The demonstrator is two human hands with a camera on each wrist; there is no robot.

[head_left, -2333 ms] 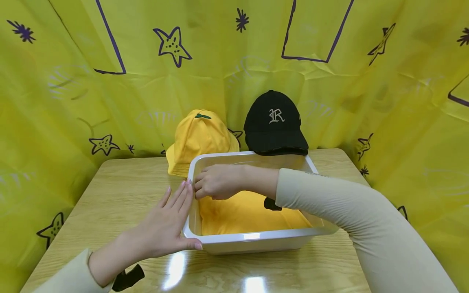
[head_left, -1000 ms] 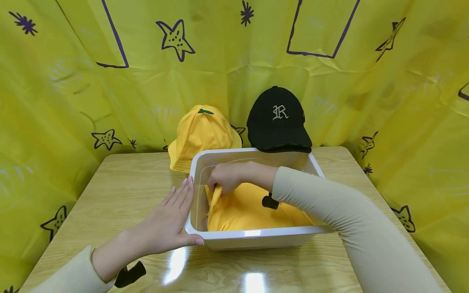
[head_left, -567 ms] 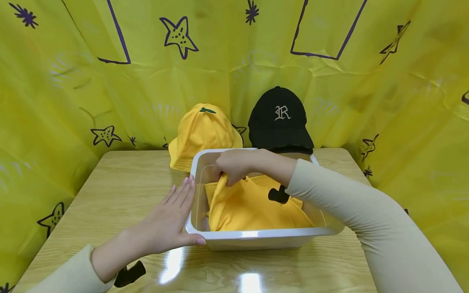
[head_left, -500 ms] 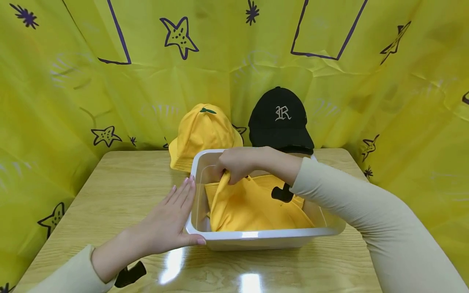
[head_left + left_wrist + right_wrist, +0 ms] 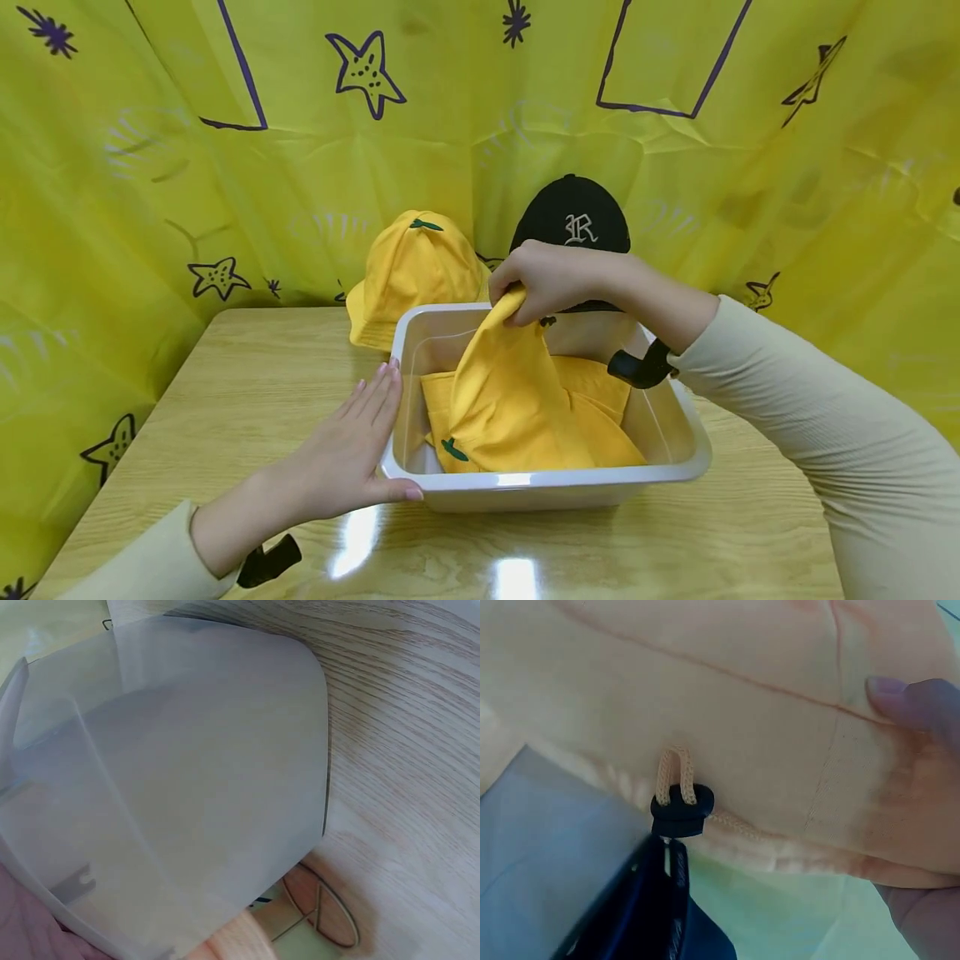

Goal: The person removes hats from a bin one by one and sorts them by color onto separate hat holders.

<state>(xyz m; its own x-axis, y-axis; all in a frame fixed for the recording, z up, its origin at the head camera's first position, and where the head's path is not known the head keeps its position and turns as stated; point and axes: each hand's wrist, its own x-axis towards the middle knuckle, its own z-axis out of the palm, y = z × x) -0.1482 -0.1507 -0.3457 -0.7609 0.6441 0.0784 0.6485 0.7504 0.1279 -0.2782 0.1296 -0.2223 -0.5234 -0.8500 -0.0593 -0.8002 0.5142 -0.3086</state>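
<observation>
In the head view my right hand (image 5: 555, 275) grips the brim of a yellow bucket hat (image 5: 510, 408), fingers curled over its edge. The hat hangs down into a white plastic bin (image 5: 551, 481), its green sprout (image 5: 453, 450) low at the front left. In the right wrist view the thumb (image 5: 900, 697) presses on the brim, and a black cord lock (image 5: 681, 810) sits on a cord loop. More yellow stitched cloth (image 5: 600, 387) lies in the bin behind the raised hat. My left hand (image 5: 330, 458) rests on the bin's left corner, fingers straight along the rim.
Behind the bin stand another yellow bucket hat (image 5: 416, 275) and a black cap (image 5: 543, 212) with a letter R, partly covered by my right hand. The bin is on a wooden table (image 5: 285, 367), with a yellow curtain (image 5: 420, 167) at the back.
My right hand, having taken hold of the yellow hat in the bin, has lifted its brim up and rightward above the rim. The green sprout has come into view. The left hand stays put.
</observation>
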